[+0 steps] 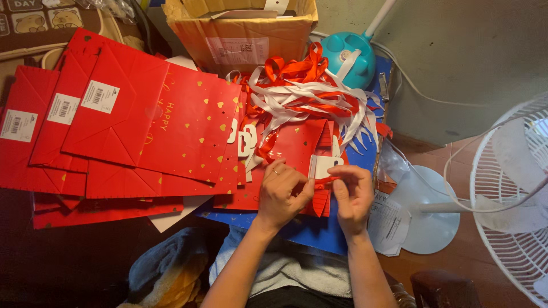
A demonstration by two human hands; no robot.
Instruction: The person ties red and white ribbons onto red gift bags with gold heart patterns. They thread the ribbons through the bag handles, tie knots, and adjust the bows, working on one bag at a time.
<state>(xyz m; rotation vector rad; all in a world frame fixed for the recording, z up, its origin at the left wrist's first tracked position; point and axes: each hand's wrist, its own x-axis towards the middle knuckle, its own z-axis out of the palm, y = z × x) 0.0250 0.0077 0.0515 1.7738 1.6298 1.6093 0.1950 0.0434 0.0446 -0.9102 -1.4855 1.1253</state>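
Red paper bags [137,120] lie flat in overlapping stacks far to the left of my hands, finished as far as I can judge. My left hand [282,194] and right hand [353,197] both pinch a short red ribbon [324,181] at the top of the folded red bag [294,154] just beneath them. Beyond my fingers a tangle of red and white ribbons [311,94] waits, crowding the bag. A white fan [508,188] stands to the right.

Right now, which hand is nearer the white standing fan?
Right. The right hand lies on the fan's side, beside its round base; the left hand is farther off, over the red bag.
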